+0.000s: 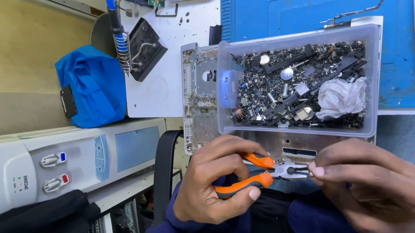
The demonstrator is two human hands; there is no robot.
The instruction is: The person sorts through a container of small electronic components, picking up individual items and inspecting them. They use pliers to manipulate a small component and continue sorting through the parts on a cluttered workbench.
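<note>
1. Left hand (214,176) wraps the orange handles of the pliers (265,172); fingers curled & squeezing the handles near together
2. Right hand (375,189): thumb & forefinger pressed together at the plier nose, pinching sth tiny there. Too small to tell what it is
3. Pliers sit btwn the two hands, just below the clear plastic box (298,75) of small dark parts, above the lap
4. Long axis runs roughly left-right in view, tilted a bit: handles low toward the left fingers, nose pointing at the right fingertips
5. To do this well (my read): keep a steady, light squeeze so the bit doesn't shoot off; hold the right fingertips close to the nose, work low over the lap
6. Gray metal chassis (198,104) lies under the box, beyond both hands; blue mat (304,9) further up the surface
</note>
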